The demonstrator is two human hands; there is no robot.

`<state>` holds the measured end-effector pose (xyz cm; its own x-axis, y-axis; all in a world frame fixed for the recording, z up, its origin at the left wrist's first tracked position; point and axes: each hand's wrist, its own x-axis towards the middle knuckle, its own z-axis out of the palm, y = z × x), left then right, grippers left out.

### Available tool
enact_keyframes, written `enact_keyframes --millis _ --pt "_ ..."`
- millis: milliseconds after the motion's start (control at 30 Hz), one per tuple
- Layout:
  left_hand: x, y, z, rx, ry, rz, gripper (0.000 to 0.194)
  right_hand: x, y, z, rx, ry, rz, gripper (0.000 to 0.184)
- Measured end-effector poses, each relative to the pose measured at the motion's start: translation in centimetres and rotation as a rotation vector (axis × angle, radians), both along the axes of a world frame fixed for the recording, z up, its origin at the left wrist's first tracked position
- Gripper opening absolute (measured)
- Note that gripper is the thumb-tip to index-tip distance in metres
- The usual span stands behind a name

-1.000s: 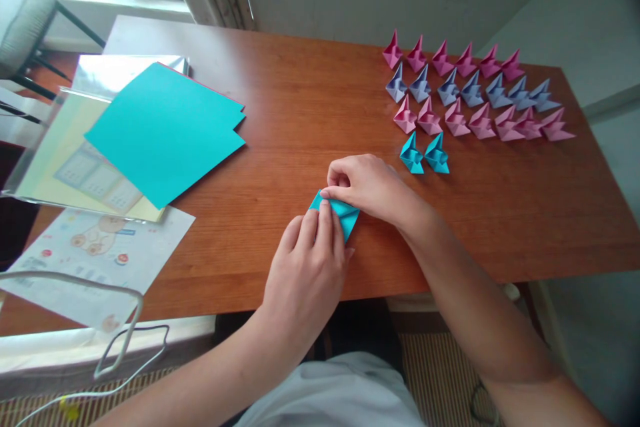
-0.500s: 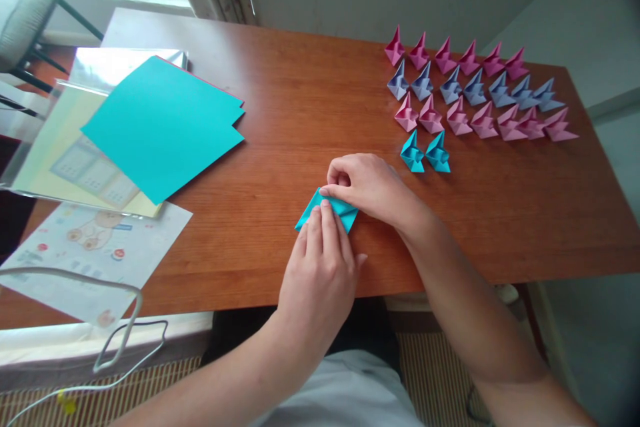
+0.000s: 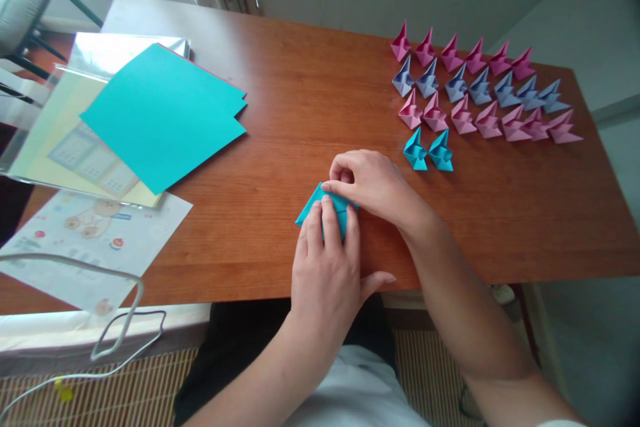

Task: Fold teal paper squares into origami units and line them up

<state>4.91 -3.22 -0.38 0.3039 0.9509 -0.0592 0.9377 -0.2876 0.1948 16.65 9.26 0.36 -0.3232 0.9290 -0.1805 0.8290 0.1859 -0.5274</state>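
A folded piece of turquoise origami paper [image 3: 311, 205] lies flat on the wooden table near its front edge. My left hand [image 3: 327, 260] presses on it from above, fingers stretched out and thumb spread to the right. The thumb and curled index finger of my right hand [image 3: 373, 183] pinch the paper's far edge and hold it down. Much of the paper is hidden under my fingers. Two finished turquoise origami figures [image 3: 415, 150] stand beyond my right hand, to its right.
Rows of folded figures in magenta [image 3: 450, 53], lilac [image 3: 456, 85] and pink [image 3: 463, 117] stand at the back right. Large turquoise sheets [image 3: 163, 117] lie at left over a clear plastic sleeve [image 3: 30, 147]. A printed white sheet [image 3: 95, 247] and a pale cable [image 3: 135, 280] are nearer me.
My left hand has slid right across the paper, its fingers flattening and its thumb spreading outward, uncovering the paper's left corner. My right hand keeps its pinch in nearly the same place.
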Motion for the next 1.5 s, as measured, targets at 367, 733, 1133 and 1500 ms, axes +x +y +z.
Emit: enact_keyframes --millis 367,733,1133,1500 --pt "0.5 0.1 0.5 -0.012 0.025 0.019 0.104 0.3 -0.2 -0.7 0.059 0.011 0.023 0.016" --pt "-0.5 -0.8 -1.1 0.037 0.044 -0.058 0.109 0.4 -0.4 -1.2 0.056 -0.004 0.034 0.015" --pt "-0.4 -0.8 -0.5 -0.019 0.038 -0.035 0.103 0.4 -0.4 -1.2 0.068 0.007 0.030 0.017" --pt "-0.5 -0.5 -0.4 0.023 0.068 -0.080 0.112 0.4 -0.6 -1.1 0.067 0.017 0.028 0.017"
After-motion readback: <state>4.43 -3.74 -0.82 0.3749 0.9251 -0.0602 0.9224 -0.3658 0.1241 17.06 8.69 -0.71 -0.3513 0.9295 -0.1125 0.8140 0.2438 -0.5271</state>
